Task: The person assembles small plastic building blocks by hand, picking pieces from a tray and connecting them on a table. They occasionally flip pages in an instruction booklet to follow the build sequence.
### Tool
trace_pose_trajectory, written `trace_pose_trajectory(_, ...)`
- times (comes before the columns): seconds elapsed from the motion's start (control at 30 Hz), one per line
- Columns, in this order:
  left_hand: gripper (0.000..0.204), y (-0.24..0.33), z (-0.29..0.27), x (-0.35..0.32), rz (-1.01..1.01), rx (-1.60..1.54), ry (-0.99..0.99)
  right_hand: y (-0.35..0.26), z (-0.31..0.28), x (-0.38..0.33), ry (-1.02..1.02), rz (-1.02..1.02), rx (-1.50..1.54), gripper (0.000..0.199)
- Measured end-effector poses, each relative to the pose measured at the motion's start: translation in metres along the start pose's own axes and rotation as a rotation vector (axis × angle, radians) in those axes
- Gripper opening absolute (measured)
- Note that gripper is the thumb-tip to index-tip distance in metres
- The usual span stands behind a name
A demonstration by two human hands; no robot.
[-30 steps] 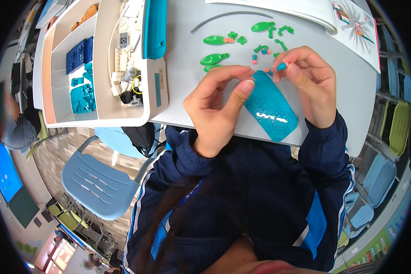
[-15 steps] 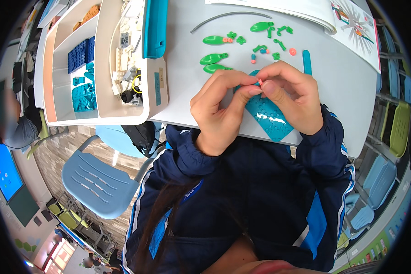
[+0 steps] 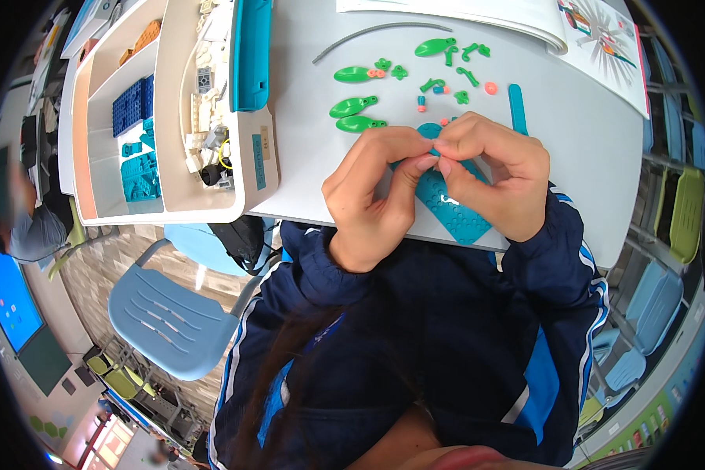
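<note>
On the grey table [image 3: 572, 133], teal perforated plate [image 3: 454, 207] at 6 o'clock of the green leaf pieces [image 3: 356, 106] — mid-assembly, left hand [image 3: 372, 196] and right hand [image 3: 489, 180] pinched together on a tiny, mostly hidden part above it — likely needing precise alignment next.
</note>
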State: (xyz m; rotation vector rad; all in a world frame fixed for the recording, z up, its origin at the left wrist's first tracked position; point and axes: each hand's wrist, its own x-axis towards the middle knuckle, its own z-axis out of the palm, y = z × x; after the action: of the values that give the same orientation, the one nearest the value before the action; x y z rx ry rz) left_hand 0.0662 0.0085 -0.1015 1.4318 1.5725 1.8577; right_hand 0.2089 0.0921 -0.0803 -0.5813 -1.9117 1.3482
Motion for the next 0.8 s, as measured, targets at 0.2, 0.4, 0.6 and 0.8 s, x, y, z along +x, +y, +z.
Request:
trace_pose_trajectory(0.2,0.014,0.0026,-0.0022,0.0025,-0.036,-0.076,-0.064,-0.0054,0.0028,-0.0004,-0.020,-0.019,-0.031,0.015)
trace_pose_trajectory(0.4,0.015,0.0041,0.0005,-0.0003,-0.092,-0.014,-0.043,-0.0031,0.0090,-0.0020,0.044,-0.052,-0.124,0.015)
trace_pose_trajectory(0.6,0.011,0.0053,0.0029,0.0057,-0.061,0.056,-0.063,-0.0027,0.0060,-0.0005,0.109,-0.046,-0.122,0.017)
trace_pose_trajectory(0.8,0.008,0.0012,0.0011,0.0035,-0.096,0.097,-0.212,-0.0071,0.0011,0.0037,0.057,-0.173,-0.247,0.017)
